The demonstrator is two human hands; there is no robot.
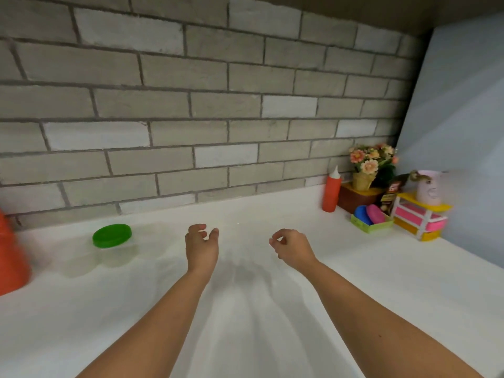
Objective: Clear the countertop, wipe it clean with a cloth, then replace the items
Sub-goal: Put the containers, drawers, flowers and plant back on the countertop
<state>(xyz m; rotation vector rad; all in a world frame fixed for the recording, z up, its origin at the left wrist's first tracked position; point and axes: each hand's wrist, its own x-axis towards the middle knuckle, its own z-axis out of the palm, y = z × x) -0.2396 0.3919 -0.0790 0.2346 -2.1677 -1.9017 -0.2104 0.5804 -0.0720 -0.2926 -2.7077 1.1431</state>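
Both my hands hover over the middle of the white countertop point(272, 309), holding nothing. My left hand point(202, 248) has loosely curled fingers, and my right hand point(293, 246) is loosely curled too. A clear jar with a green lid point(112, 236) stands left of my left hand. At the far right by the wall stand a red squeeze bottle point(332, 192), a small flower pot point(365, 170) on a brown box point(354, 199), a green tray point(368, 226) with a blue and a pink disc, a stacked pink and yellow holder point(421, 222) and a white mug point(429, 188). No cloth is in view.
A red object point(12, 257) is cut off at the left edge. A grey brick wall point(191, 105) runs behind the counter and a pale blue wall point(463, 118) closes the right side. A dark packet point(390, 196) leans behind the green tray.
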